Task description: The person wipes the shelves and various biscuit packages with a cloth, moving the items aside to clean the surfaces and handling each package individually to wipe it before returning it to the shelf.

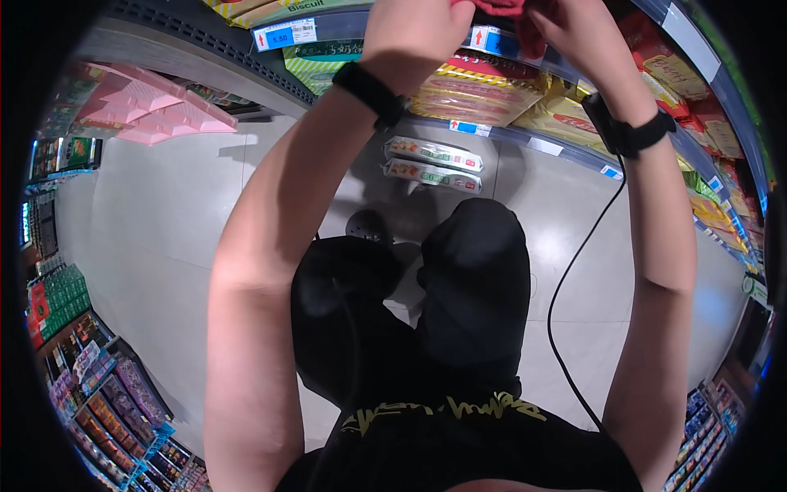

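Both arms reach up to a store shelf at the top of the view. My left hand (418, 27) and my right hand (569, 27) are at a red cloth (532, 31), which hangs between them over the shelf edge (344, 32). The fingers of both hands are partly cut off by the picture's top edge. Just below the hands, packs of biscuits (479, 92) in red, yellow and clear wrapping fill a lower shelf. Two long white packets (433, 154) lie side by side on the floor in front of my knees.
Price tags line the curved shelf rails (535, 144). Pink plastic trays (166, 107) stick out at the upper left. Racks of snacks (117, 418) stand at the lower left, others (704, 436) at the lower right. A black cable (553, 289) runs down from my right wrist.
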The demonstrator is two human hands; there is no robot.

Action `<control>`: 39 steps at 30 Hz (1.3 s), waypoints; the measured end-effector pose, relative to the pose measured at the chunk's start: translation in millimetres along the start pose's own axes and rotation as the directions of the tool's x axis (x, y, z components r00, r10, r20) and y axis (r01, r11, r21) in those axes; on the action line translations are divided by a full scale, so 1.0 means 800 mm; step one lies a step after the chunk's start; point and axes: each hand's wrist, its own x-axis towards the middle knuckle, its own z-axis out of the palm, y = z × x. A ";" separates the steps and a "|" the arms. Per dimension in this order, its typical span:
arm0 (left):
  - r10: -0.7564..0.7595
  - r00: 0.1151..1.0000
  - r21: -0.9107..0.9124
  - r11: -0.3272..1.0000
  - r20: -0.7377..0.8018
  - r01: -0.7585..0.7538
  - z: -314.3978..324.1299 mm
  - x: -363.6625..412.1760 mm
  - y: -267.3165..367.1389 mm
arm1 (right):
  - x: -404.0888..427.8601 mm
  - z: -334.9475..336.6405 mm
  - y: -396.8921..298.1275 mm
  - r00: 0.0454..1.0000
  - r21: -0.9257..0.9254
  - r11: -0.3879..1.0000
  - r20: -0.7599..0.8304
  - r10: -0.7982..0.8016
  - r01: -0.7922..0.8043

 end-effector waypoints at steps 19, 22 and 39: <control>-0.082 0.926 0.263 0.965 0.369 -0.020 0.087 0.063 0.003 | -0.049 0.059 0.064 0.982 -0.242 0.955 0.043 0.185 -0.169; -0.077 0.937 0.308 0.951 0.342 -0.035 0.061 0.057 -0.006 | -0.028 0.064 0.042 0.946 -0.157 0.954 0.162 0.279 -0.254; 0.016 0.947 0.309 0.943 0.320 -0.120 0.121 0.082 0.011 | -0.026 0.049 0.070 0.856 -0.277 0.857 0.171 0.488 -0.434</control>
